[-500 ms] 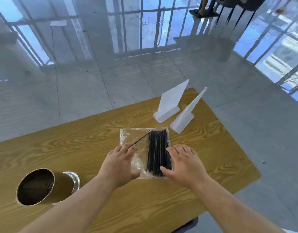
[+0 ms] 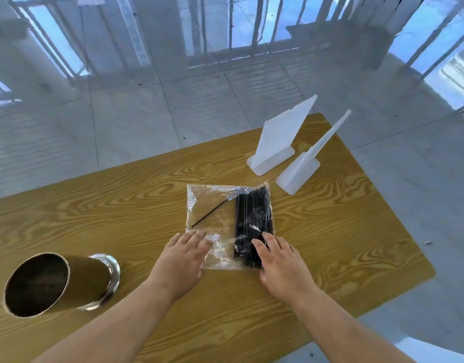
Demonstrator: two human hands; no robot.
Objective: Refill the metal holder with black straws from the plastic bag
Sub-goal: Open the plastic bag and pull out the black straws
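A clear plastic bag (image 2: 212, 205) lies flat on the wooden table (image 2: 120, 205). A bundle of black straws (image 2: 253, 218) fills its right half, and one loose straw (image 2: 209, 214) lies slanted in the left half. My left hand (image 2: 182, 260) rests flat on the bag's near left corner, fingers spread. On the near end of the bundle lies my right hand (image 2: 280, 263), fingers extended over the plastic. The metal holder (image 2: 60, 281) stands at the near left, its dark inside showing no straws.
Two white plastic sign stands (image 2: 278, 142) (image 2: 301, 171) sit at the table's far right, just beyond the bag. The table's right edge drops to a glossy tiled floor (image 2: 225, 100).
Both hands have slid a little toward me along the bag, uncovering the slanted loose straw. The bag and holder stay in place.
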